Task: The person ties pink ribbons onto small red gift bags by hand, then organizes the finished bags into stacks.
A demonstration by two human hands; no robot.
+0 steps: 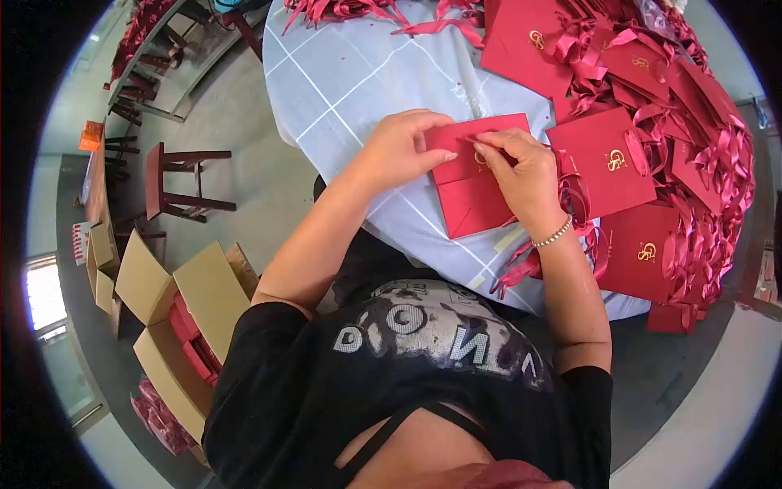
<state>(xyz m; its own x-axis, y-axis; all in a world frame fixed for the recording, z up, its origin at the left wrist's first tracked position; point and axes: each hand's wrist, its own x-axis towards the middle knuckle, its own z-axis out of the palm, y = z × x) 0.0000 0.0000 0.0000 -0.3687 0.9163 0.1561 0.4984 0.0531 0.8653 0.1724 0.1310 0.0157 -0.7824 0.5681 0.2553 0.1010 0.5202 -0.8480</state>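
Observation:
A red paper gift bag [468,200] lies flat on the table in front of me, its folded base toward my body. My left hand [407,148] grips its upper left edge, thumb on the face and fingers near the top corner. My right hand [519,167] is over the bag's upper right part, thumb and index finger pinched on what looks like a thin end of red ribbon. That hand covers most of the bag's gold print. Close on the right is another red bag [595,167] with gold letters and a ribbon handle.
Many finished-looking red bags [648,248] with ribbons are heaped along the table's right side. Loose red ribbons [350,10] lie at the far edge of the pale checked tablecloth [326,77]. On the left stand a wooden stool [183,179] and an open cardboard box [167,367] holding red items.

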